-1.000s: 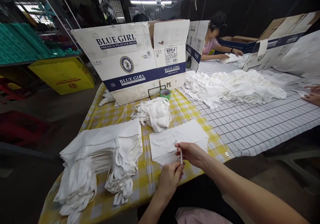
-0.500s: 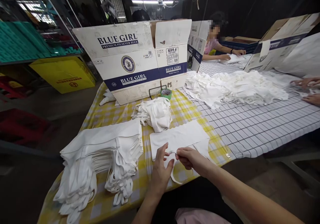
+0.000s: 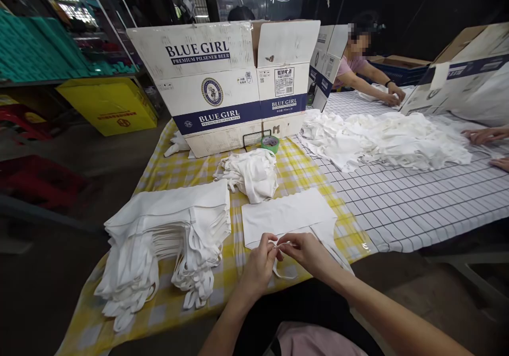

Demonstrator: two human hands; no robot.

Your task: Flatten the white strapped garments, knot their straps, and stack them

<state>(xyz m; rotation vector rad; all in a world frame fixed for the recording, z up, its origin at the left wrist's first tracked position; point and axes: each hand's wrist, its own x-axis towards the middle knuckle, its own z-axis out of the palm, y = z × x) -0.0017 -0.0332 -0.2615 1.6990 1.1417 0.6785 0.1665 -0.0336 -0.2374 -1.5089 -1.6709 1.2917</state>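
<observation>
One white garment (image 3: 288,213), lower centre of the frame, spread flat on a yellow checked cloth (image 3: 234,255), presumably to keep the body smooth while its near edge is handled. One thin white strap (image 3: 278,275), its slack curving below the fingers. One left hand (image 3: 258,263), thumb and fingertips pinched on the strap; one right hand (image 3: 306,252), likewise pinched on it, the fingertips of both meeting over the garment's near edge, probably because so slight a piece needs fine control from two sides; the exact spot gripped is hidden. One stack of white garments (image 3: 170,199), lower left, bodies layered evenly and straps hanging together toward the bottom of the frame, an arrangement that likely limits tangling. One loose white bundle (image 3: 256,175), centre, just beyond the garment, seemingly within easy reach. One roll of green tape (image 3: 270,143), beside the foot of an upright carton (image 3: 222,91), upper centre, which appears to serve as a divider.
</observation>
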